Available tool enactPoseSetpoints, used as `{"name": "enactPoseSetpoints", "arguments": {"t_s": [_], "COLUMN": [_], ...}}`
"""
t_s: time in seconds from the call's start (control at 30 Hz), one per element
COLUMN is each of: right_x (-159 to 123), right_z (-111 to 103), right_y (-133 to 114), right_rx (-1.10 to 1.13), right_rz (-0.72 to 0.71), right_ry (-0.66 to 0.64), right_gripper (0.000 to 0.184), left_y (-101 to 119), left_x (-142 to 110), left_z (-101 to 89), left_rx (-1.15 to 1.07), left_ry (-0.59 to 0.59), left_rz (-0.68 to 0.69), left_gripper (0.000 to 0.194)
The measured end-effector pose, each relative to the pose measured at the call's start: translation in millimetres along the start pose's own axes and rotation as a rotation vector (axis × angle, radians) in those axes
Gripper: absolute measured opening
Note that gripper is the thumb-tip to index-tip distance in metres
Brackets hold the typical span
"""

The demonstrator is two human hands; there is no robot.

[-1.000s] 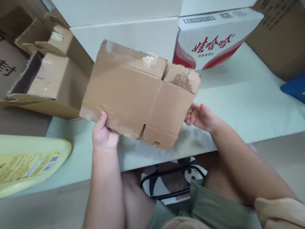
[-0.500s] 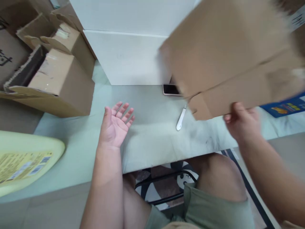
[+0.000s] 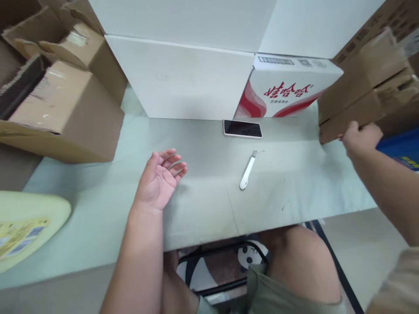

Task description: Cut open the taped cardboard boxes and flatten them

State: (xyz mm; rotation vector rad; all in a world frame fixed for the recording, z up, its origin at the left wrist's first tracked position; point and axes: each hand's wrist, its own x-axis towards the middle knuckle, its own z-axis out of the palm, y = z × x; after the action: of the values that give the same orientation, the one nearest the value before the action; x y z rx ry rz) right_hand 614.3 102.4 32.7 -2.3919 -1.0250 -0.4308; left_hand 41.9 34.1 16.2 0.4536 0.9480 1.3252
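My left hand [image 3: 160, 181] rests palm up over the pale green table cover, fingers apart and slightly curled, with nothing in it. Over on the right, my right hand [image 3: 363, 138] grips the lower edge of a brown cardboard box [image 3: 352, 107], which stands beside other cartons; part of its grip is hidden. Between the hands lies a white utility knife [image 3: 247, 172], its metal tip pointing away from me. A phone [image 3: 242, 129] with a dark screen lies behind the knife, in front of the white boxes.
White boxes [image 3: 190, 78] line the back, one with red print [image 3: 288, 93]. Open brown cartons [image 3: 94, 117] stand at the left, near a pale yellow-green bottle [image 3: 36, 218]. A blue package [image 3: 401, 146] sits at the far right. The table cover [image 3: 203, 209] ends above my knees.
My right hand has carried the cardboard box right and back, uncovering the red-printed box and the whole phone. My left hand stays open, its fingers a little more curled.
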Motion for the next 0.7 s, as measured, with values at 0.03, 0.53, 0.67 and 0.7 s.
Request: {"name": "enactPoseSetpoints", "arguments": {"t_s": [0.03,0.53,0.67,0.7], "right_x": [9,10,-11,-19], "right_z": [6,-3,-33,-39], "right_y": [-9,-66,-86,-98], "right_rx": [-0.006,0.049,0.154,0.198], "right_rz": [0.031,0.17,0.039,-0.019], "right_ry": [-0.023,-0.253,-0.216,-0.214], "right_gripper": [0.025,0.025,0.026,0.026], "left_y": [0,-1,5,6], "left_x": [1,13,8,7], "left_z": [0.7,-1.1,0.6,0.4], "left_rx": [0.002,0.047,0.013,0.003], "left_ry": [0.005,0.028,0.112,0.149], "left_rz": [-0.003,0.02,0.066,0.102], "left_gripper": [0.04,0.037,0.034,0.033]}}
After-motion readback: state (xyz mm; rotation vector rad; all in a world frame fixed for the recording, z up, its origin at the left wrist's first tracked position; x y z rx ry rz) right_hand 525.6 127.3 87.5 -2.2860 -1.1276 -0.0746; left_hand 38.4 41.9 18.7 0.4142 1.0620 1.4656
